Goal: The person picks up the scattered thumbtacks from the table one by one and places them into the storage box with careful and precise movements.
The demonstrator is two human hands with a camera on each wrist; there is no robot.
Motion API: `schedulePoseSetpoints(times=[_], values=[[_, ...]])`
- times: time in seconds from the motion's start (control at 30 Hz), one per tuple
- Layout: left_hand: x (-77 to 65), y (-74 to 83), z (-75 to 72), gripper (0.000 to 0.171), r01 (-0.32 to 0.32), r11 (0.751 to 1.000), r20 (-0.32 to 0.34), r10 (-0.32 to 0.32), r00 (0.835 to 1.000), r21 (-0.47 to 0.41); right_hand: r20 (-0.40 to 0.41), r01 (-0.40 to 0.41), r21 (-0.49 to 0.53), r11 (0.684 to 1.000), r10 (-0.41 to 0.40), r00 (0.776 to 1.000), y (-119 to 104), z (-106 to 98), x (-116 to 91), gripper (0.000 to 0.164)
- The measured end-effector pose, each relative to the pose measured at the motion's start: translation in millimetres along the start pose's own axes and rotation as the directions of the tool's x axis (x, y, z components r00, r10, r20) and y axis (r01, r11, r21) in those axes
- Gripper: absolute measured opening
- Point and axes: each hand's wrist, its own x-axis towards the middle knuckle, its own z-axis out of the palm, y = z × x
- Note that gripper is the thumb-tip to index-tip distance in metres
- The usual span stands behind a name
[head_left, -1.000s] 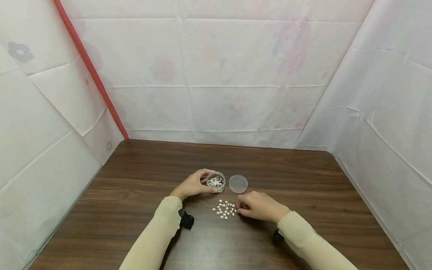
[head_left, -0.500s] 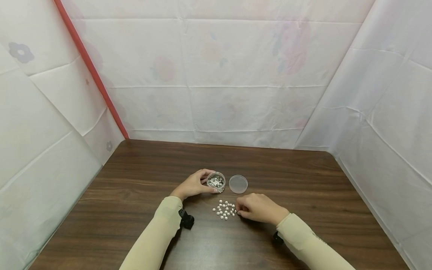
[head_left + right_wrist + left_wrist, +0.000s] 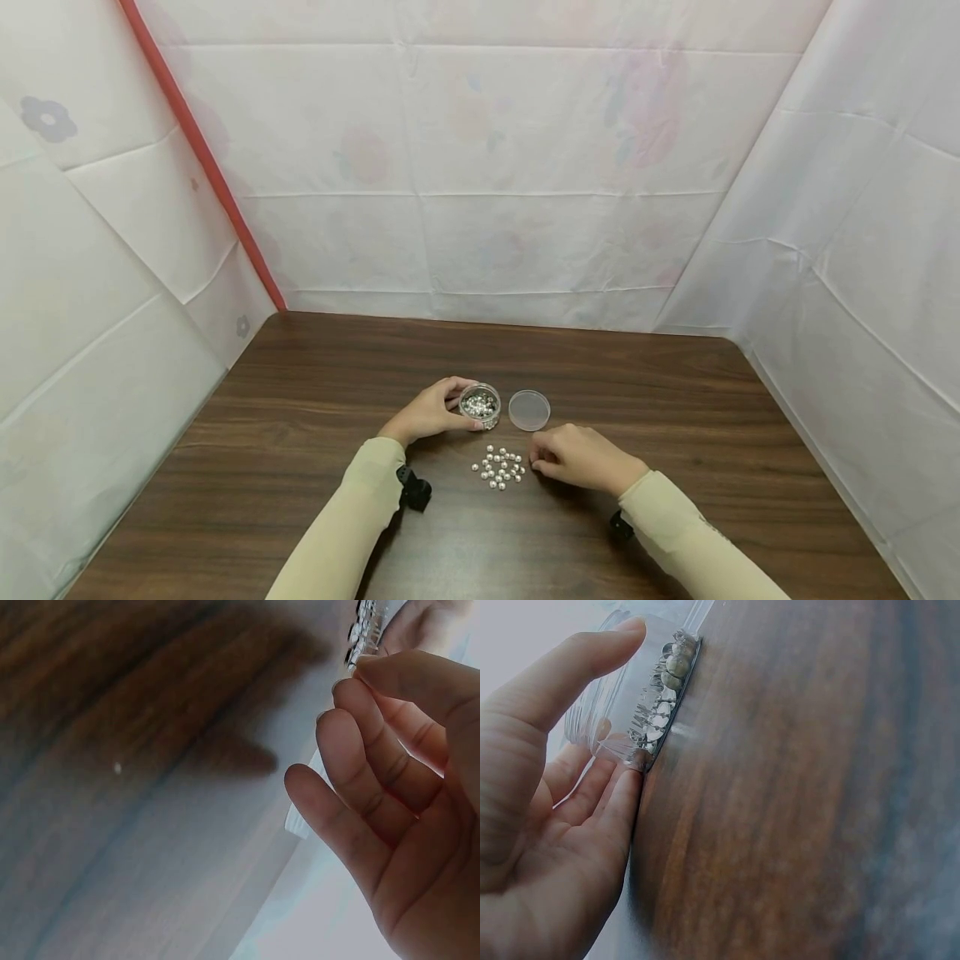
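Note:
My left hand [image 3: 431, 410] grips a clear round jar [image 3: 487, 389] filled with silvery thumbtacks [image 3: 480, 405]. In the left wrist view the thumb lies over the jar wall [image 3: 592, 709] and the fingers curve beneath it; tack points show through the plastic. A loose cluster of thumbtacks [image 3: 504, 465] lies on the table in front of the jar, and the right wrist view shows points sticking up. Just right of this cluster is my right hand [image 3: 581, 457], thumb and index fingertips close together, the other fingers bent. I cannot tell whether a tack sits between those fingertips.
A clear round lid [image 3: 529, 410] lies flat just right of the jar, behind my right hand. The dark wood table [image 3: 337, 358] meets a white patterned sheet [image 3: 480, 242] at the back, with sheets at both sides too. A red strip [image 3: 202, 158] runs down the left corner.
My right hand has shifted slightly right and away from the thumbtack cluster, where its fingertips were at the right edge. My left hand and the jar stay in place.

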Motion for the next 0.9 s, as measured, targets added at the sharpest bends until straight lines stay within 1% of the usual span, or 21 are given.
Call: schedulePoseSetpoints(times=[0.2, 0.33, 0.43, 0.57, 0.9], values=[[-0.9, 0.4, 0.2, 0.069, 0.002, 1.0, 0.0, -0.002, 1.0, -0.007, 0.008, -0.024, 0.007, 1.0, 0.024, 1.0, 4.1, -3.2, 1.3, 0.01], [-1.1, 0.1, 0.4, 0.069, 0.006, 1.0, -0.003, -0.006, 1.0, -0.009, 0.001, -0.038, 0.019, 0.999, 0.038, 0.999, 5.2, -5.3, 3.3, 0.007], [-0.9, 0.2, 0.5, 0.069, 0.014, 1.0, -0.005, -0.014, 1.0, 0.0, -0.019, -0.046, 0.022, 0.999, 0.047, 0.999, 5.6, -7.1, 6.2, 0.005], [-0.8, 1.0, 0.4, 0.069, 0.025, 1.0, -0.009, -0.025, 1.0, 0.009, -0.05, -0.048, -0.001, 0.999, 0.047, 0.998, 6.4, -9.9, 12.5, 0.005], [0.1, -0.8, 0.7, 0.068, 0.008, 1.0, -0.009, -0.008, 1.0, -0.02, -0.145, -0.047, -0.007, 0.999, 0.045, 0.988, 7.9, -12.4, 32.7, 0.004]])
